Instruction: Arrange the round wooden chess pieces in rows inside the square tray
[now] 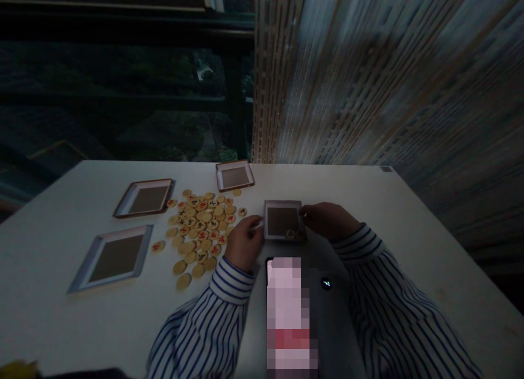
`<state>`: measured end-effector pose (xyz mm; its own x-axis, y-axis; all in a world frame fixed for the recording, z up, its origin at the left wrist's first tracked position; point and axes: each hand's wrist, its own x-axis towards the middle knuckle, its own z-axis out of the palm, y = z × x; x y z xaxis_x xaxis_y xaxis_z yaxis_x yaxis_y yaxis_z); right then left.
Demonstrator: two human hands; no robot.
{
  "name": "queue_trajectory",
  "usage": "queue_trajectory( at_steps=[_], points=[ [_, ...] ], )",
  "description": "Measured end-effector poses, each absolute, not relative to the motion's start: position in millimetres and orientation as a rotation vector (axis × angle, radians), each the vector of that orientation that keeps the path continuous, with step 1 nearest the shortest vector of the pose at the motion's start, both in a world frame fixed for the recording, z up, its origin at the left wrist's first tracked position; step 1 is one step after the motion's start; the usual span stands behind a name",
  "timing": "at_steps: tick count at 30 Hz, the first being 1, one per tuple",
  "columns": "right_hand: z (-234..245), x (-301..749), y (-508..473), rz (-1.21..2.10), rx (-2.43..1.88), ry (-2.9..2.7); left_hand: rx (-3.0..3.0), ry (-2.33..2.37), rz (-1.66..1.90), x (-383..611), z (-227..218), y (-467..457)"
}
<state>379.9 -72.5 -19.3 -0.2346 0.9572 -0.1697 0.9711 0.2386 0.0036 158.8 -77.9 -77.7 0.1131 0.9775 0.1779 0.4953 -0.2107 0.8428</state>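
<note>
A small square tray [282, 206] sits on the white table [368, 204] right before me, with one or two round wooden game pieces [291, 234] at its near edge. My left hand [244, 242] is curled at the tray's left side, fingertips against its rim. At the tray's right edge, my right hand [329, 220] has its fingers closed on the rim. To the left lies a heap of several round wooden pieces [201, 226] with red and black marks. Both sleeves are white with blue stripes.
Three more square trays lie on the table: one at the far middle [234, 175], one at the far left [144, 198], one at the near left [112, 257]. A phone [289, 313] rests below my hands. A dark window and a pale curtain [368, 73] stand behind.
</note>
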Motion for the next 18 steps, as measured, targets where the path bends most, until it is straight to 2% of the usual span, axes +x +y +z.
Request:
queue_trajectory(
  at_steps=[6,18],
  points=[
    [-10.8,373.9,-77.7,-0.009,1.834,2.494,1.58,1.432,1.174,147.3,-68.9,-74.6],
    [2.2,357.9,-90.0,0.012,1.774,2.721,1.578,1.425,1.278,121.0,-55.8,-88.2]
  ],
)
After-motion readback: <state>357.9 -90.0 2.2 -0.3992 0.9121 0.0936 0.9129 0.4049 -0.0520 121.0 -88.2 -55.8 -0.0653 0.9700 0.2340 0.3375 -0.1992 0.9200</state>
